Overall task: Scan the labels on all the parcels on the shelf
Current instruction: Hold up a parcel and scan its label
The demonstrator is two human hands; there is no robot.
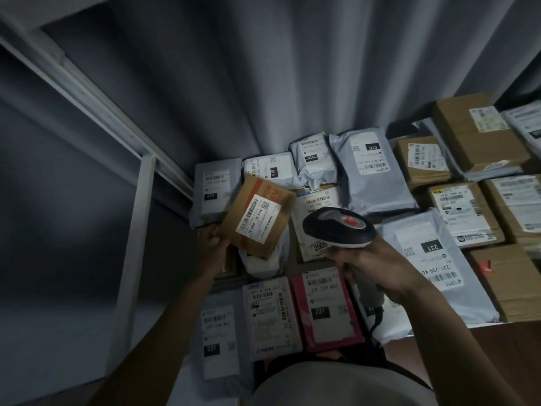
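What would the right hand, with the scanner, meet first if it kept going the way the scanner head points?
Probably the small brown box that the left hand holds tilted up; the scanner in the right hand points towards its label. Depth is unclear.

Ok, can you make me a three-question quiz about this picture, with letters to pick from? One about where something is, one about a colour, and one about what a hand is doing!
1. Where is the small brown box?
A. Lifted in the left hand
B. Lying on the floor
C. Tucked under the pink parcel

2. What colour is the parcel near the shelf's front edge, below the scanner?
A. Green
B. Pink
C. Yellow

3. What is the right hand doing?
A. Hanging empty
B. Pressing flat on a bag
C. Gripping the scanner's handle

Answers: 1 A, the box is tilted up, its label showing. 2 B, its wrapping is bright pink. 3 C, its fingers curl round the handle.
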